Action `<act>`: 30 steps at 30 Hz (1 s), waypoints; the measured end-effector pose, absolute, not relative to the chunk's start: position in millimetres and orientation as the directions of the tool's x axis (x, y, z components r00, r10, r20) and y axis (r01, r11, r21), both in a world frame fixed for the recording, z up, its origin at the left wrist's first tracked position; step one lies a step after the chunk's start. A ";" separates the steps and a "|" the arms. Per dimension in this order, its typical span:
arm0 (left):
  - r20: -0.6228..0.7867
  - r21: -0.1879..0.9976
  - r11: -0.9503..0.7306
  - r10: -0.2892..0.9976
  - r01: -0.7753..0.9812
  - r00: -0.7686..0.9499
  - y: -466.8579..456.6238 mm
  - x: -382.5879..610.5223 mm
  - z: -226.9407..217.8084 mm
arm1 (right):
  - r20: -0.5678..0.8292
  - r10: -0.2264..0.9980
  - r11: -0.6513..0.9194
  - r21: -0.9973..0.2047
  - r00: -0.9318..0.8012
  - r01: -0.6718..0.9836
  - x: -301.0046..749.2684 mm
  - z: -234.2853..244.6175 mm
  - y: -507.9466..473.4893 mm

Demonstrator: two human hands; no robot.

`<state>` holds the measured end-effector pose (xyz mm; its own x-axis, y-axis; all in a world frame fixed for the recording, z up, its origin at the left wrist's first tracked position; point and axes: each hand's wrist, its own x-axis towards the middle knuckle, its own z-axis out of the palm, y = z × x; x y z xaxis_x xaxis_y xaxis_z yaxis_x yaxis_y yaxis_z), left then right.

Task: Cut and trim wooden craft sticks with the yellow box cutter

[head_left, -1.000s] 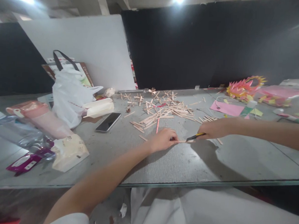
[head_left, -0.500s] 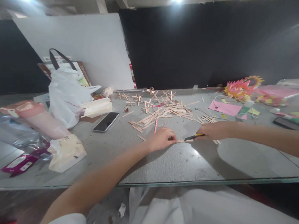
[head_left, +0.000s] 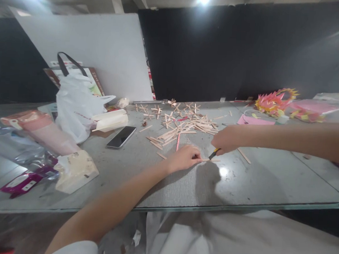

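Note:
My left hand (head_left: 185, 158) pinches the left end of a thin wooden stick (head_left: 216, 160) against the table. My right hand (head_left: 226, 139) is closed around a utility knife (head_left: 214, 153) with a black and yellow body. The knife slants down steeply, and its tip meets the stick just right of my left fingertips. Behind my hands lies a pile of wooden sticks (head_left: 201, 124), some joined into star-like shapes. A pink patterned strip (head_left: 178, 141) runs from the pile toward my left hand. One loose stick (head_left: 244, 155) rests to the right, below my right forearm.
A phone (head_left: 121, 137) lies left of the sticks. Farther left are a white plastic bag (head_left: 73, 108), a pink-lidded bottle (head_left: 45, 131), a tissue pack (head_left: 77, 171) and a purple packet (head_left: 21, 183). Pink and yellow paper crafts (head_left: 273, 103) stand at the back right. The table's glass edge (head_left: 182, 209) runs in front.
My right hand has risen and shifted left, and the knife has tipped from nearly flat to steep. My left hand stays on the stick.

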<state>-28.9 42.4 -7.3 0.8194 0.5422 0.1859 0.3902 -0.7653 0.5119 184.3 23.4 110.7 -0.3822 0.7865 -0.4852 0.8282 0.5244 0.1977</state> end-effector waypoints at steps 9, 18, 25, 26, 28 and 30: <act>0.154 0.568 -0.700 0.608 0.433 0.779 44.3 -27.4 -13.6 | -0.494 0.767 0.586 0.281 -0.409 0.760 153.8 104.7 43.5; 0.120 0.610 -0.648 0.644 0.456 0.756 45.5 -26.6 -18.0 | -0.464 0.778 0.563 0.217 -0.423 0.798 147.4 95.2 53.0; 0.168 0.596 -0.681 0.623 0.425 0.764 45.1 -26.1 -17.0 | -0.490 0.765 0.584 0.254 -0.418 0.771 182.2 107.7 42.1; 0.168 0.597 -0.682 0.621 0.422 0.766 45.0 -26.0 -16.7 | -0.498 0.759 0.585 0.242 -0.419 0.774 190.5 106.9 41.0; 0.166 0.590 -0.686 0.619 0.425 0.768 44.5 -26.0 -15.8 | -0.504 0.746 0.594 0.209 -0.434 0.777 206.6 102.9 38.2; 0.163 0.578 -0.686 0.628 0.442 0.761 43.7 -26.0 -14.2 | -0.520 0.730 0.601 0.177 -0.444 0.780 220.0 96.9 33.9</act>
<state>-26.0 43.7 -14.2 0.7610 0.6279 0.1629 0.4420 -0.6858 0.5782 220.0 33.9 96.9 -0.4443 0.7296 -0.5199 0.7796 0.6008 0.1768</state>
